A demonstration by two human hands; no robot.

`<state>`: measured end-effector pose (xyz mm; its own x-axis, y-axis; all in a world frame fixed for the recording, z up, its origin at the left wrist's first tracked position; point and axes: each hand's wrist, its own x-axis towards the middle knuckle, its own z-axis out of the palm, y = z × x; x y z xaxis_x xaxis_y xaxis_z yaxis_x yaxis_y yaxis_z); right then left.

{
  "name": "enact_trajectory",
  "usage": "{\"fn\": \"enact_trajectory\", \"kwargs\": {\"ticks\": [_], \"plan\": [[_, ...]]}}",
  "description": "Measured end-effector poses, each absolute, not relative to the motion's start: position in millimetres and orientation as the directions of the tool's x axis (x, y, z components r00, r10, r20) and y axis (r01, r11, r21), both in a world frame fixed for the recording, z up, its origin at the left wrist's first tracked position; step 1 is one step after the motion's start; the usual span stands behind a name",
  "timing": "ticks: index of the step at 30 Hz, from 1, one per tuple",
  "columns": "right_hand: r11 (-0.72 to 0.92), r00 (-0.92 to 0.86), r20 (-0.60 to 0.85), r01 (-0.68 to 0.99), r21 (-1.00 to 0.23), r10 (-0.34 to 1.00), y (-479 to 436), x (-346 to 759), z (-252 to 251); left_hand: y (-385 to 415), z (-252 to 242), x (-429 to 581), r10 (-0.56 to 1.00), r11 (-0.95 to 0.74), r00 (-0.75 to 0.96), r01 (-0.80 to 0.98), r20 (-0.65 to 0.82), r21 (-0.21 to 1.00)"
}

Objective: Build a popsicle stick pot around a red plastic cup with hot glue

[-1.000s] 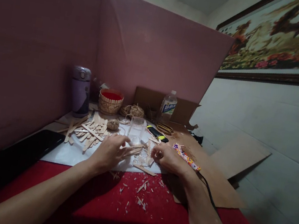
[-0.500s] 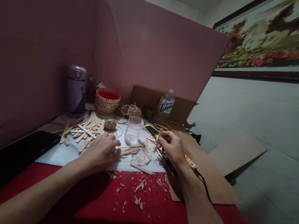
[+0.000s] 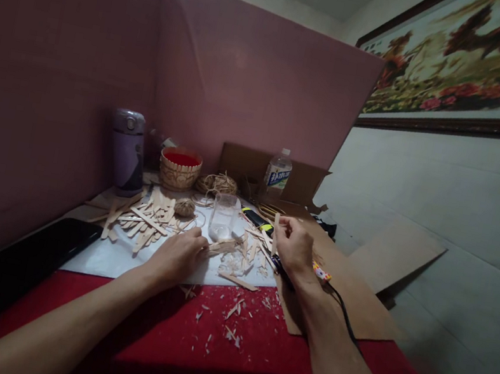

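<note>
My left hand [image 3: 182, 254] is closed on the near end of a few wooden pieces [image 3: 223, 246] that point right, just in front of a clear plastic cup [image 3: 224, 218]. Between the fingertips of my right hand [image 3: 293, 243] a short wooden stick [image 3: 276, 225] stands upright. Dark-handled pliers or a similar tool [image 3: 281, 268] lie partly hidden under that hand. Behind it rests a black and yellow cutter [image 3: 256, 220]. Loose craft sticks [image 3: 147, 220] are heaped left of the cup, beside a small twine ball [image 3: 184, 207].
A purple flask [image 3: 127, 156], a basket with red lining [image 3: 179, 169], twine coils [image 3: 217, 184] and a labelled bottle [image 3: 278, 176] stand at the back. A black phone-like slab [image 3: 61, 241] lies left, cardboard [image 3: 351, 295] right. Wood shavings [image 3: 235, 310] litter the red cloth.
My left hand has moved right and closed on the wooden pieces, which are now slightly raised. My right hand, with its stick, has shifted slightly right.
</note>
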<state>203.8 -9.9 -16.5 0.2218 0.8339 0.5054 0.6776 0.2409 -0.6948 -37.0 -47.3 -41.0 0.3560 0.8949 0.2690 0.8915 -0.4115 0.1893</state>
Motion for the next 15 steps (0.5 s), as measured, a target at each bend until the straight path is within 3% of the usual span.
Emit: {"fn": "enact_trajectory", "kwargs": {"ticks": [9, 15], "plan": [[0.23, 0.063, 0.472, 0.812, -0.536, 0.88, -12, 198, -21, -40, -42, -13, 0.908, -0.405, 0.333, 0.854, 0.253, 0.328], [0.092, 0.2, 0.482, 0.851, -0.517, 0.853, -14, 204, -15, -25, -38, 14, 0.927, -0.371, 0.279, 0.786, 0.252, 0.494]]}}
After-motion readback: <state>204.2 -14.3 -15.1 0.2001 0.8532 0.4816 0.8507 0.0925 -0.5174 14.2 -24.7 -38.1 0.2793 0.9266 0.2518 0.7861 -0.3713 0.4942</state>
